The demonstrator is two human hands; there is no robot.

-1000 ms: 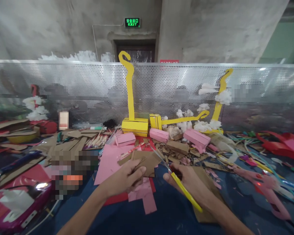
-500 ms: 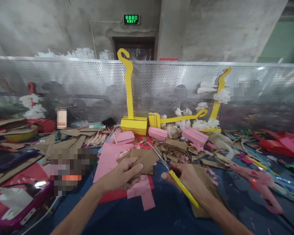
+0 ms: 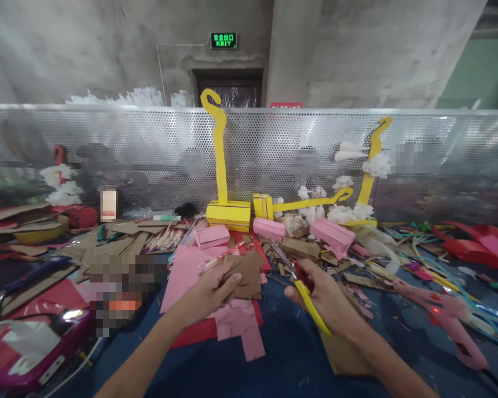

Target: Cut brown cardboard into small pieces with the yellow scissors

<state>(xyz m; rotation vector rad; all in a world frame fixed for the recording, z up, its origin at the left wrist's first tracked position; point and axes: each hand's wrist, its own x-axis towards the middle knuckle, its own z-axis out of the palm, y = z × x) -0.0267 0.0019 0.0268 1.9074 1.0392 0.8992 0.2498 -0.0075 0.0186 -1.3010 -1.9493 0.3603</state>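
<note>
Left hand (image 3: 216, 292) palm-down, pinching cardboard piece (image 3: 248, 275); right hand (image 3: 321, 296) turned inward, fingers round yellow-handled scissors (image 3: 311, 305).

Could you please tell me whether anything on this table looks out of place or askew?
One yellow hooked figure lies tipped over, its neck sideways, while the similar yellow figure beside it stands upright. Small cardboard scraps are strewn loosely in front.
</note>
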